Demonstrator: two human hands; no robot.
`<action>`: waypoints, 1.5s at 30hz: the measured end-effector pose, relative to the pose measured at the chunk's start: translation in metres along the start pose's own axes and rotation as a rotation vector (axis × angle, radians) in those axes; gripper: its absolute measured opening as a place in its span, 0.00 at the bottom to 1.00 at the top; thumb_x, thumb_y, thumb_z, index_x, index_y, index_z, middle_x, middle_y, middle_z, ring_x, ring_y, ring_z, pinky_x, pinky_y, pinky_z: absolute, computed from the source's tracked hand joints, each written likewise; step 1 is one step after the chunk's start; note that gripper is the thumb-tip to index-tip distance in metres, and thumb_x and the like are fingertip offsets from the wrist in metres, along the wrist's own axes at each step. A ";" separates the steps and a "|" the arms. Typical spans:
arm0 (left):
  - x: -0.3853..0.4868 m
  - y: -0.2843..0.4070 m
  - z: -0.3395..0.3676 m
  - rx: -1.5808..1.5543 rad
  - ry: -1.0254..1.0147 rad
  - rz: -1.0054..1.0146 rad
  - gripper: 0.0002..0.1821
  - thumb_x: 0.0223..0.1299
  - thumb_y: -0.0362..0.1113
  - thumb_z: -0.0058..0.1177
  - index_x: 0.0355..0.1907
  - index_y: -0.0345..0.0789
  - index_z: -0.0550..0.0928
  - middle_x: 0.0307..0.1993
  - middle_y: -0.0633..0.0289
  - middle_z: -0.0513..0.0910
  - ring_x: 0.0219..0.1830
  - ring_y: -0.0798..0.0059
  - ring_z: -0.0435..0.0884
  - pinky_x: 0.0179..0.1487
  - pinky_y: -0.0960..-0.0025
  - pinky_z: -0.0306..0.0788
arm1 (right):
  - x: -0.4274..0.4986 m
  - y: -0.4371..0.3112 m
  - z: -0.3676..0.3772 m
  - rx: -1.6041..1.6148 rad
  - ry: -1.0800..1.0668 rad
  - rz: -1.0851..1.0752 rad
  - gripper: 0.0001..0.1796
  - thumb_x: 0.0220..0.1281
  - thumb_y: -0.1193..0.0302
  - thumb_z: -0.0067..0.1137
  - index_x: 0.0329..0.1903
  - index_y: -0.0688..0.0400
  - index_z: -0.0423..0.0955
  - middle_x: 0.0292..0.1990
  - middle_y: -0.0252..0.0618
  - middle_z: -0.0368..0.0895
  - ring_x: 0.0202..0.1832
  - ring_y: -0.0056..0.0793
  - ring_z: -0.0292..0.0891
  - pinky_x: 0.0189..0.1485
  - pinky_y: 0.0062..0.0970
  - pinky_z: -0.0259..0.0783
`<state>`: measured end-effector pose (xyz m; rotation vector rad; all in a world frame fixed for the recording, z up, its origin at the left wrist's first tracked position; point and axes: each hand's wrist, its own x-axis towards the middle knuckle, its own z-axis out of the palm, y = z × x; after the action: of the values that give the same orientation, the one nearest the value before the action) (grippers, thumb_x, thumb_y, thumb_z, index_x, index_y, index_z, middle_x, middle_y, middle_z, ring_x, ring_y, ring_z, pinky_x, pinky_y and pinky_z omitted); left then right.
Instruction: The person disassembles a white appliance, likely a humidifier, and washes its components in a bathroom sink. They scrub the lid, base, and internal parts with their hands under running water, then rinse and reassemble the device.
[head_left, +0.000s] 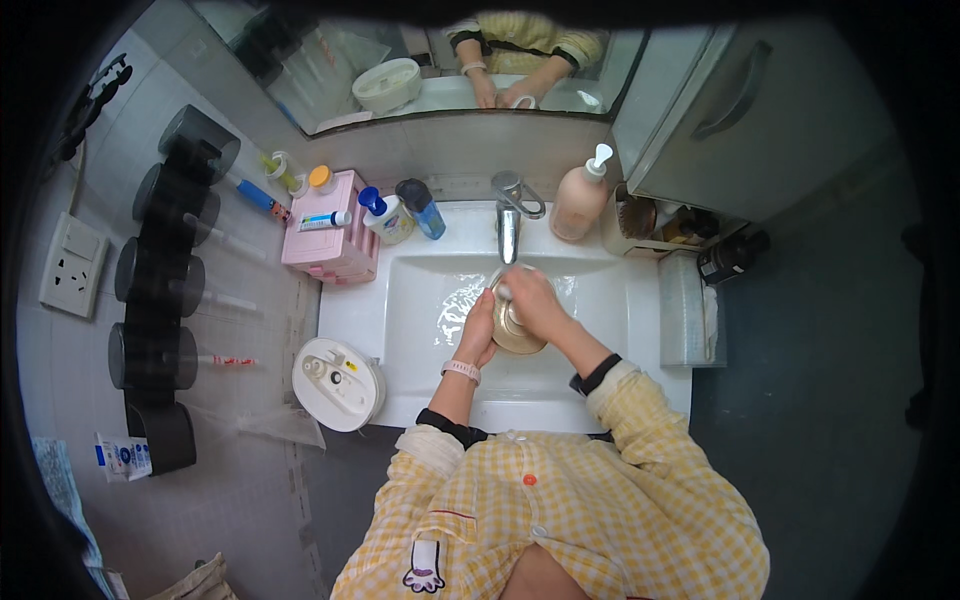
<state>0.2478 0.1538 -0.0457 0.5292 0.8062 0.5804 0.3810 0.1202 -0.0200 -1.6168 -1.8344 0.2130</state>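
Note:
Over the white washbasin (420, 375), my left hand (478, 330) grips the left side of a round, translucent brownish vessel (521, 341). My right hand (534, 300) is closed at the vessel's upper part, holding a small whitish thing (505, 291) that is blurred and mostly covered by the fingers. Just above both hands stands the chrome faucet (508, 232); whether water runs from it I cannot tell. Water glints in the basin on both sides of the vessel. A white oval appliance base (337, 384) rests at the basin's left front corner.
A pink drawer box (322, 244), a blue-capped pump bottle (388, 217) and a dark-topped blue bottle (422, 210) stand at back left. At back right are a peach pump bottle (581, 199), a storage bin (637, 244) and a tissue pack (686, 311). Cup holders (161, 277) line the left wall.

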 end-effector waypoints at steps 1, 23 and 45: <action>0.002 -0.001 -0.001 -0.003 -0.008 -0.001 0.23 0.75 0.48 0.29 0.60 0.34 0.65 0.53 0.58 0.74 0.53 0.72 0.76 0.57 0.66 0.73 | 0.001 0.000 0.001 0.022 -0.027 0.008 0.13 0.49 0.81 0.52 0.40 0.61 0.69 0.38 0.46 0.74 0.42 0.47 0.71 0.43 0.40 0.64; 0.017 -0.004 -0.021 0.048 0.101 0.068 0.24 0.75 0.47 0.29 0.60 0.31 0.65 0.53 0.56 0.74 0.52 0.69 0.77 0.55 0.66 0.74 | -0.016 0.007 0.016 -0.104 0.089 0.188 0.16 0.51 0.81 0.49 0.46 0.64 0.70 0.52 0.47 0.72 0.57 0.48 0.66 0.58 0.38 0.67; 0.018 0.003 -0.021 0.093 0.058 0.086 0.23 0.75 0.47 0.30 0.60 0.31 0.65 0.51 0.55 0.75 0.51 0.69 0.76 0.53 0.67 0.74 | -0.033 -0.022 0.022 -0.048 -0.033 -0.037 0.24 0.51 0.81 0.49 0.55 0.63 0.71 0.58 0.45 0.72 0.66 0.47 0.60 0.69 0.50 0.52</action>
<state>0.2406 0.1719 -0.0648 0.6370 0.8719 0.6426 0.3502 0.0912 -0.0374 -1.6196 -1.9059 0.1812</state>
